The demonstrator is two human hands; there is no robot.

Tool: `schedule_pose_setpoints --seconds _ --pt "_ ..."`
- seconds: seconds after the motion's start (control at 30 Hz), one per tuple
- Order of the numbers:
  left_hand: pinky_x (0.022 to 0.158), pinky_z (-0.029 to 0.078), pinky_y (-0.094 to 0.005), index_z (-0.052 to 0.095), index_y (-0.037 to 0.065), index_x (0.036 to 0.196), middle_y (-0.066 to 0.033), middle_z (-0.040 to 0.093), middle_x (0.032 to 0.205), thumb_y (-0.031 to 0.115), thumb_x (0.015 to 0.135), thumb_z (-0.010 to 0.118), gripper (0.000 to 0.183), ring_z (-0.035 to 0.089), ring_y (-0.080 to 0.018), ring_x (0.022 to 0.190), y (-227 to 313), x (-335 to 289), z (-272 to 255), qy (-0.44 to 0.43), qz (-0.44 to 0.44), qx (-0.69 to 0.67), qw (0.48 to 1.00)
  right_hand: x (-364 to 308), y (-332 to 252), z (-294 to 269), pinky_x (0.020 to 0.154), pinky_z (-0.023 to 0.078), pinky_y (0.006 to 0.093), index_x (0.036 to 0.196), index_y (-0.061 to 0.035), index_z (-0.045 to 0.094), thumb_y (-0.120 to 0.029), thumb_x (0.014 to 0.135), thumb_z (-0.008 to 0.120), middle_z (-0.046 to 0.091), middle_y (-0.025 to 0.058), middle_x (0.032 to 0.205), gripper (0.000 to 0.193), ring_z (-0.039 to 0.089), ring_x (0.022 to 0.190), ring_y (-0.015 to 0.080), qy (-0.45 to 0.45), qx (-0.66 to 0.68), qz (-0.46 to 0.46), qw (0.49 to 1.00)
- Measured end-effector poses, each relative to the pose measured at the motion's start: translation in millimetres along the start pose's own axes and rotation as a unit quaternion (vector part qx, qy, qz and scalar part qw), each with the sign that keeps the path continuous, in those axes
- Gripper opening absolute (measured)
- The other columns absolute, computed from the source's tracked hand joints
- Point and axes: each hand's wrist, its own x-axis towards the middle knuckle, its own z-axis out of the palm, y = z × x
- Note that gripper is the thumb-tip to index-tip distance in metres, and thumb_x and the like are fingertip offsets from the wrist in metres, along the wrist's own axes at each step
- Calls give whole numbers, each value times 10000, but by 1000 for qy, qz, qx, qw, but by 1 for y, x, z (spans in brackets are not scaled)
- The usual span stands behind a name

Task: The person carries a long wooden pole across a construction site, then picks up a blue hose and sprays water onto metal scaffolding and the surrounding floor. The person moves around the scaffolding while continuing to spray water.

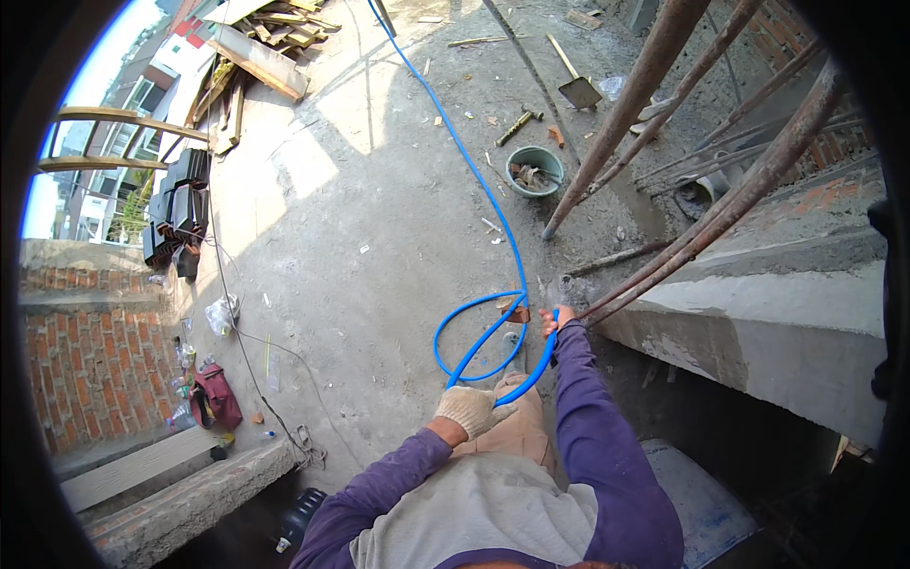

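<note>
Blue hose: a long, flexible hose of bright blue plastic (513,242) is held in both hands, in front of the person's body; from there it is looped on the grey concrete floor (379,275) and is stretched toward the far edge of this floor.
Left hand: the left hand (474,412), covered by a cream knitted glove, is closed around the hose; how tightly the fingers are pressed cannot be told.
Right hand: the right hand (557,321), apparently without glove, is curled around the hose, farther forward than the left; its fingertips are partly hidden.
Sleeves: both arms are covered by purple sleeves (592,408).
Brick piece: a reddish piece of brick (515,313) is seen under the hose, near the right hand.
Bucket: a round grey-green bucket (536,192), with some contents, is placed toward the right edge of the floor.
Tools: beside the bucket a hammer with a yellowish handle (517,126) is laid; farther away, a flat-bladed tool with a wooden handle (578,92) is seen.
Poles: rusty metal poles (616,123) are slanted over the right side.
Far left corner: wooden boards (261,62) are heaped there.
Left edge: black stacked objects (180,209) and a dark red cloth bag (218,396) are found along it.
</note>
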Motion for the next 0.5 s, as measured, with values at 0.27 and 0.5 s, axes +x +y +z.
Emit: schedule_pose_setpoints --seconds 0.27,0.5 --pt "647 491 -450 666 64 774 -169 648 708 619 875 397 625 642 -355 715 -21 41 -85 131 -245 -102 955 9 -98 273 380 286 338 991 6 519 -359 872 263 388 -9 522 462 317 367 141 -158 -140 -90 973" --pt "685 484 -454 675 57 859 -200 653 783 606 893 362 633 640 -373 776 -77 121 -200 178 -260 -142 938 -3 -209 408 426 325 335 898 -34 530 -364 889 287 440 13 580 409 366 424 152 -193 -48 -182 963"
